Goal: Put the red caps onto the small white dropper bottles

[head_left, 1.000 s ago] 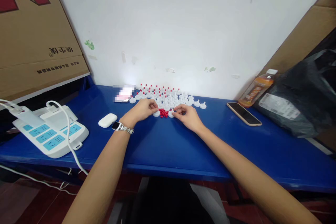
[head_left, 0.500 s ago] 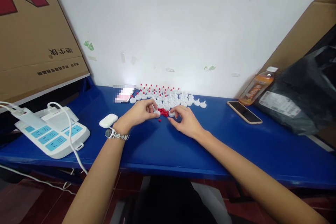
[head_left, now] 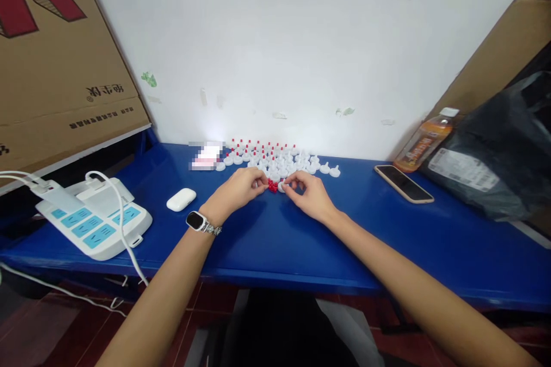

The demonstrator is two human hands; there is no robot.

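Observation:
My left hand is closed in a pinch at the left side of a small pile of red tips. Whatever lies between its fingertips is too small or hidden to name. My right hand pinches a white nozzle cap by its stem at the pile's right side, between thumb and fingers. Behind both hands stand rows of white nozzle caps, crowded together. Those at the back left carry red tips; the front and right ones show bare white stems.
On the blue table, a white power strip with cables and a white earbud case lie left. A phone, a drink bottle and a dark plastic bag are right. A white wall rises behind.
My left hand has shifted slightly right; the white piece at its fingertips is out of sight. The lone red tip in front of the pile no longer shows. My right hand has closed around the cap.

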